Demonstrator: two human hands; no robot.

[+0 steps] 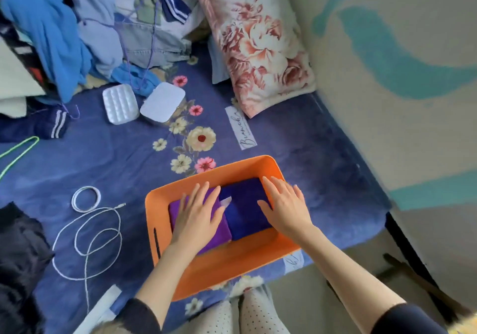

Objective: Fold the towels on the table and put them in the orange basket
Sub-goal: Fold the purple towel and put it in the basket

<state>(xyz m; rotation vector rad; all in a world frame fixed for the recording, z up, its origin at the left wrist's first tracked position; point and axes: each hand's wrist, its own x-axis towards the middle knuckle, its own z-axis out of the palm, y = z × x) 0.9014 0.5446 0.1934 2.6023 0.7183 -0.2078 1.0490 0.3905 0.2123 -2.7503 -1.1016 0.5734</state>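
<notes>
Two folded towels are laid side by side in the orange basket [219,269] — a purple towel [219,233] on the left, a dark blue towel [242,212] on the right. The left hand [197,213] is pressed flat on the purple one, the right hand [286,206] on the blue one, fingers straight. The basket is set on a blue floral bed sheet [124,158]; its label [240,128] reads "Bianca". A white cable [87,227] is coiled nearby.
</notes>
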